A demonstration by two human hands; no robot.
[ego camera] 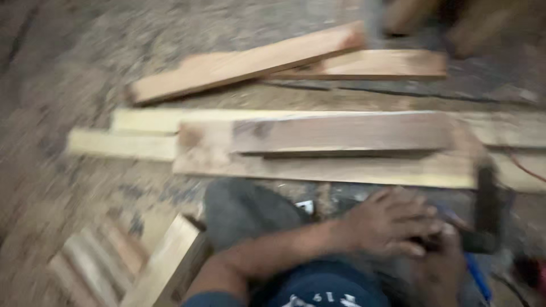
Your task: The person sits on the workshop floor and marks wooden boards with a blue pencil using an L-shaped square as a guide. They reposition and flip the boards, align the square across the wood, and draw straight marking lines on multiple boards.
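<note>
The whole view is smeared by motion. My left hand (392, 223) reaches across from the lower left, its fingers curled over the end of a dark tool (487, 211) with an upright black bar. Just under it is my right hand (442, 266), pressed against the same tool, its grip too blurred to read. A blue part (476, 277) shows below the hands. Beyond the hands lies a stack of long wooden planks (341, 136) on the ground.
Two more planks (250, 61) lie crossed farther away. A slatted wooden piece (142, 261) sits at lower left next to my grey-trousered knee (244, 210). The ground (68, 68) is rough and strewn with sawdust. A red object (530, 272) sits at the right edge.
</note>
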